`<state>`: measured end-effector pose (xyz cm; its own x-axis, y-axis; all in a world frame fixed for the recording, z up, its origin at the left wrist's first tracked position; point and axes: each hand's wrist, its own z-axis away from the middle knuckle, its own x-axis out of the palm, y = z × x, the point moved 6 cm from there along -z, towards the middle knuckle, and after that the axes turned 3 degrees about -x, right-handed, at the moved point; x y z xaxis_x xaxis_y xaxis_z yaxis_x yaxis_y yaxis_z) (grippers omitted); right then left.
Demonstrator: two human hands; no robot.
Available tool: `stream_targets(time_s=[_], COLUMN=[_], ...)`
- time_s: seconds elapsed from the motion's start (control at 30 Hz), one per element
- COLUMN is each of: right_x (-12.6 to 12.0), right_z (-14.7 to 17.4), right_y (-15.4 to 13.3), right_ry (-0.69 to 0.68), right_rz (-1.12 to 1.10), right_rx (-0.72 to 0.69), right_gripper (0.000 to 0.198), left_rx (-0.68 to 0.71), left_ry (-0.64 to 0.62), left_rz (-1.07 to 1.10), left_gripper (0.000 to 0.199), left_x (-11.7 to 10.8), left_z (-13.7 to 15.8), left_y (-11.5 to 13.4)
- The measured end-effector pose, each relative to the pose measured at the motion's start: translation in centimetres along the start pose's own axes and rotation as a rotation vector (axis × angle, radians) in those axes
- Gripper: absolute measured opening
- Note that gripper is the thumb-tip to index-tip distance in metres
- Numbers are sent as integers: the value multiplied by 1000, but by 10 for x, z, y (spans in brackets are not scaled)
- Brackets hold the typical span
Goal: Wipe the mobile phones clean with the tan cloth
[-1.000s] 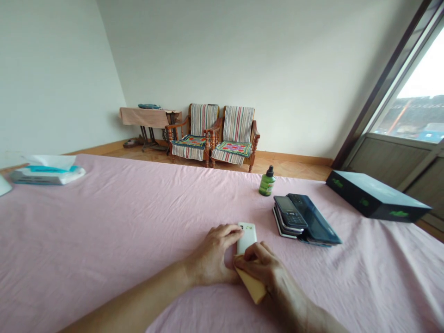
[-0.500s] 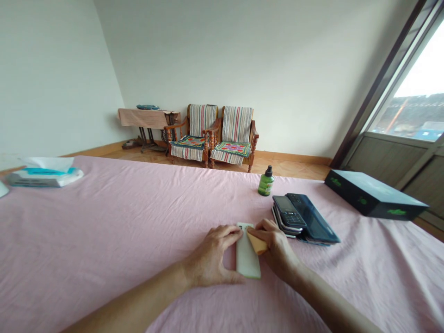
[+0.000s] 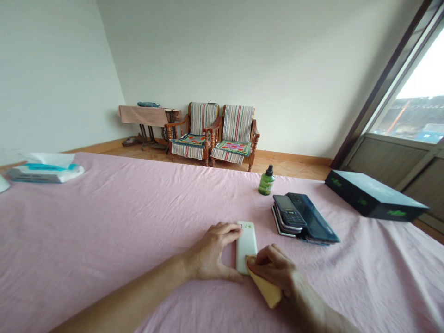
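A white phone [image 3: 246,241] lies flat on the pink cloth, its back with the camera holes facing up. My left hand [image 3: 212,253] grips it from the left, fingertips at its upper left edge and thumb at its bottom end. In my right hand [image 3: 282,273] a folded yellow cloth [image 3: 266,287] is pinched and pressed onto the phone's lower right part. Part of the phone's lower end is hidden under that cloth and the fingers.
Right of my hands lie a stack of phones topped by a keypad phone [image 3: 289,212] and a dark blue phone [image 3: 314,216]. Behind them stands a green spray bottle [image 3: 266,183]. A black box [image 3: 374,194] sits far right, a tissue pack [image 3: 46,172] far left, all on the pink sheet [image 3: 138,208].
My right hand has slid the yellow cloth down along the phone from its top end to its lower end, uncovering the camera area. My left hand keeps its hold.
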<state>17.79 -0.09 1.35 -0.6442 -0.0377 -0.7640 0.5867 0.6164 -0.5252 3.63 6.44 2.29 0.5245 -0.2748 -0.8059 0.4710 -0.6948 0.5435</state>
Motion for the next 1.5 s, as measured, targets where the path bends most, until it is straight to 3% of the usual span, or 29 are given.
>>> stream_targets(time_s=[0.27, 0.53, 0.77, 1.0, 1.2, 1.5], right_x=[6, -11, 0, -15, -2, 1], right_z=[-19, -7, -14, -6, -11, -13], right_y=[-20, -13, -22, -6, -16, -19], right_ry=[-79, -105, -122, -51, -68, -31], right_rz=[-8, -81, -101, -74, -78, -92], right_rx=[-125, -128, -159, -100, -111, -69], right_gripper=[33, 27, 21, 14, 25, 24], left_rx=[29, -12, 7, -26, -51, -44], left_ry=[-55, -107, -105, -110, -71, -34], left_rz=[-2, -32, -21, -46, -60, -55], left_gripper=[81, 93, 88, 93, 90, 74], left_x=[-1, 2, 1, 2, 3, 8], left_z=[-1, 2, 1, 1, -1, -5], left_y=[0, -5, -2, -3, -3, -7])
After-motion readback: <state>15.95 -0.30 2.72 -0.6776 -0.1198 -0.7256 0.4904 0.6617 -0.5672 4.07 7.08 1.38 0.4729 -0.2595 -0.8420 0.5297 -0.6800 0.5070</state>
